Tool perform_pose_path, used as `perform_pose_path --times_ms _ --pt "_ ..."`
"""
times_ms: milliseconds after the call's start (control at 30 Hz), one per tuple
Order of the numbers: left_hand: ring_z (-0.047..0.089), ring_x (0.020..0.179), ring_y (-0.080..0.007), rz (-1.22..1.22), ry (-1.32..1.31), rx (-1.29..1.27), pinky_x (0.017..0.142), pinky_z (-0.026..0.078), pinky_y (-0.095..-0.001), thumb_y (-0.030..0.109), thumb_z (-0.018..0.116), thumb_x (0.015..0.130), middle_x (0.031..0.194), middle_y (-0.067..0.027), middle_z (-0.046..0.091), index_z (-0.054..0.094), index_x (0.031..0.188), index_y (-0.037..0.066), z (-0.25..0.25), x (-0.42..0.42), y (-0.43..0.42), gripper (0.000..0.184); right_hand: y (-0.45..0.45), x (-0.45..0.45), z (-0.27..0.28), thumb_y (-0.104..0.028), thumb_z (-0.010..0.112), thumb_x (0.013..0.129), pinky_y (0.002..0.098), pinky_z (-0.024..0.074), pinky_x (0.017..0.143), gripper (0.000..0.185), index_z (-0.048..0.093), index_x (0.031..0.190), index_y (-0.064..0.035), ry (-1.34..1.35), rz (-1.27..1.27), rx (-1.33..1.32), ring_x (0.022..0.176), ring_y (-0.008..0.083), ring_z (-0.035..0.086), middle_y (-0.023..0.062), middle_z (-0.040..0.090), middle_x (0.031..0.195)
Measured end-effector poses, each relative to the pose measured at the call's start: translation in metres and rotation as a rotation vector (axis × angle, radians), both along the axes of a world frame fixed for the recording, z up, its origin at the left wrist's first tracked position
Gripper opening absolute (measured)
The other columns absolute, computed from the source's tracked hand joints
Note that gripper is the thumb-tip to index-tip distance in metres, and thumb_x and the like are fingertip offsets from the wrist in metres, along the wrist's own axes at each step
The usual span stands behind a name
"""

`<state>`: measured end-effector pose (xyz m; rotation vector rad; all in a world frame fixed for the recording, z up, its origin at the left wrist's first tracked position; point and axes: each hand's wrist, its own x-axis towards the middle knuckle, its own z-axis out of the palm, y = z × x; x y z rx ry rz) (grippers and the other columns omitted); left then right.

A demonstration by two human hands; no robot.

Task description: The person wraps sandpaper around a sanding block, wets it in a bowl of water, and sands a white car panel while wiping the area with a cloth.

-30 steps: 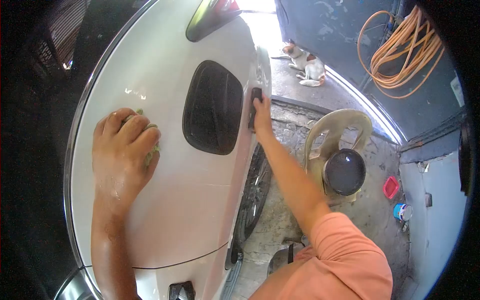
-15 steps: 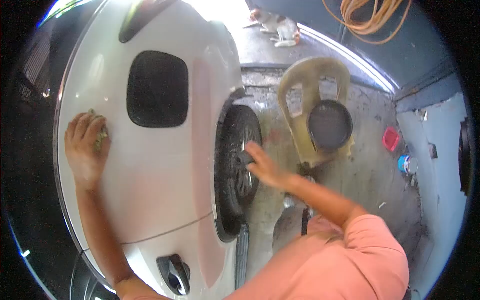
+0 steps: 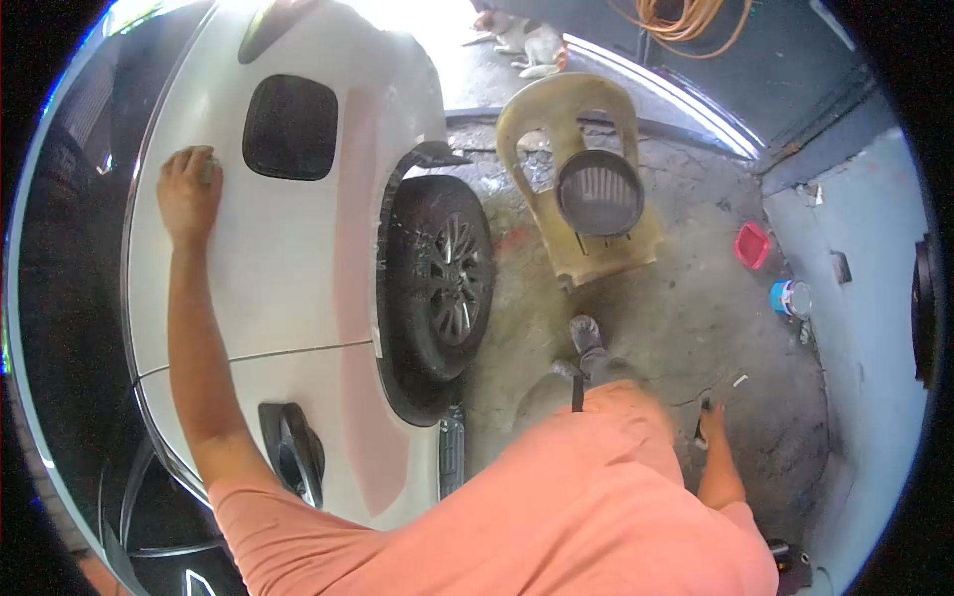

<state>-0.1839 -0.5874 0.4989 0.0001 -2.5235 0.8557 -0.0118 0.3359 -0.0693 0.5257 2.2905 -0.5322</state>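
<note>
My left hand [image 3: 189, 196] presses on the upper side panel of a white car [image 3: 283, 268], its fingers curled round a crumpled greenish rag [image 3: 208, 173] that is mostly hidden. A dark square fuel-flap opening or cover [image 3: 290, 127] lies just right of that hand. Down at my right side, over the floor, my right hand [image 3: 714, 421] is closed round a small dark block-like piece [image 3: 705, 405], too small to name surely. A dull pink strip [image 3: 360, 219] runs along the panel beside the wheel [image 3: 449, 283].
A yellowish plastic chair [image 3: 606, 260] carries a round dark basin [image 3: 600, 199]. A cat [image 3: 532, 45] lies near the doorway. On the concrete floor by the blue wall are a red tray [image 3: 752, 245] and a paint can [image 3: 790, 298]. An orange hose [image 3: 696, 28] hangs above.
My right hand has swung from beside the wheel back to my right side. My left hand has slid slightly forward along the panel. The view has shifted, showing more of the wheel.
</note>
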Motion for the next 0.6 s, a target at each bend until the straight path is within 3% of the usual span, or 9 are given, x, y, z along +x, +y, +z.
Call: perform_pose_path --times_ms 100,167,233,300,333,400,467,533,600 --pt "0.062 0.108 -0.0323 -0.105 0.063 0.239 0.094 0.048 -0.0442 0.013 0.072 0.082 0.112 -0.0070 0.069 0.068 0.111 0.012 -0.044 0.009 0.042 0.029 0.025 0.081 0.037 -0.006 0.060 0.091 0.0426 0.0224 0.123 0.078 0.017 0.155 0.0050 -0.141 -0.279 0.018 0.148 0.0415 0.027 0.0286 0.028 0.159" --pt "0.063 0.103 -0.0319 -0.133 0.105 0.560 0.091 0.048 -0.0429 0.011 0.073 0.082 0.107 -0.0094 0.070 0.070 0.105 0.009 -0.092 0.029 0.111 0.024 0.004 0.100 0.089 -0.011 0.064 0.092 0.0448 0.0349 0.116 0.078 0.020 0.155 0.0035 -0.229 -0.334 0.051 0.140 0.0417 0.041 0.0312 0.034 0.154" --pt "0.065 0.098 -0.0306 -0.127 0.134 0.748 0.090 0.049 -0.0429 0.009 0.070 0.082 0.100 -0.0140 0.070 0.071 0.099 0.005 -0.163 0.061 0.169 0.017 0.027 0.137 0.054 -0.016 0.069 0.090 0.0452 0.0365 0.114 0.079 0.026 0.154 0.0030 -0.138 -0.219 0.076 0.138 0.0419 0.044 0.0320 0.038 0.151" --pt "0.066 0.093 -0.0352 -0.046 0.141 1.315 0.088 0.050 -0.0430 0.009 0.070 0.082 0.095 -0.0168 0.071 0.073 0.094 0.002 -0.244 0.096 0.221 0.015 0.043 0.139 0.042 -0.020 0.073 0.088 0.0457 0.0385 0.112 0.079 0.032 0.152 0.0026 -0.138 -0.109 0.117 0.135 0.0420 0.047 0.0319 0.043 0.148" --pt "0.067 0.098 -0.0312 -0.040 0.132 1.233 0.089 0.050 -0.0401 0.015 0.070 0.086 0.101 -0.0155 0.071 0.071 0.098 0.001 -0.286 0.120 0.237 0.018 0.038 0.125 0.055 -0.023 0.075 0.087 0.0460 0.0397 0.111 0.079 0.036 0.150 0.0024 -0.187 -0.057 0.149 0.133 0.0421 0.049 0.0314 0.045 0.147" --pt "0.066 0.099 -0.0300 0.218 0.200 1.456 0.091 0.049 -0.0386 0.018 0.069 0.086 0.106 -0.0164 0.070 0.071 0.103 0.000 -0.389 0.179 0.270 0.024 0.021 0.092 0.085 -0.027 0.077 0.085 0.0466 0.0419 0.109 0.078 0.041 0.148 0.0022 -0.197 0.025 0.136 0.131 0.0419 0.052 0.0300 0.050 0.143" --pt "0.065 0.104 -0.0308 0.438 0.224 1.734 0.094 0.048 -0.0373 0.015 0.067 0.086 0.114 -0.0180 0.068 0.071 0.108 0.000 -0.419 0.237 0.309 0.027 0.013 0.059 0.112 -0.031 0.078 0.084 0.0472 0.0439 0.107 0.077 0.045 0.146 0.0020 -0.113 0.093 0.052 0.129 0.0412 0.054 0.0281 0.054 0.140" --pt "0.059 0.119 -0.0362 0.368 0.204 1.717 0.104 0.045 -0.0428 0.010 0.066 0.081 0.124 -0.0159 0.067 0.074 0.109 0.009 -0.490 0.312 0.322 0.029 0.017 0.031 0.108 -0.029 0.079 0.081 0.0444 0.0479 0.101 0.078 0.046 0.143 0.0056 0.077 0.140 -0.025 0.121 0.0400 0.060 0.0292 0.060 0.132" --pt "0.058 0.122 -0.0351 0.594 0.291 1.597 0.107 0.043 -0.0411 0.005 0.062 0.079 0.129 -0.0150 0.065 0.074 0.112 0.009 -0.462 0.358 0.351 0.035 0.006 -0.008 0.112 -0.030 0.079 0.080 0.0436 0.0497 0.097 0.074 0.050 0.139 0.0046 0.103 0.253 0.093 0.119 0.0396 0.061 0.0290 0.060 0.132"
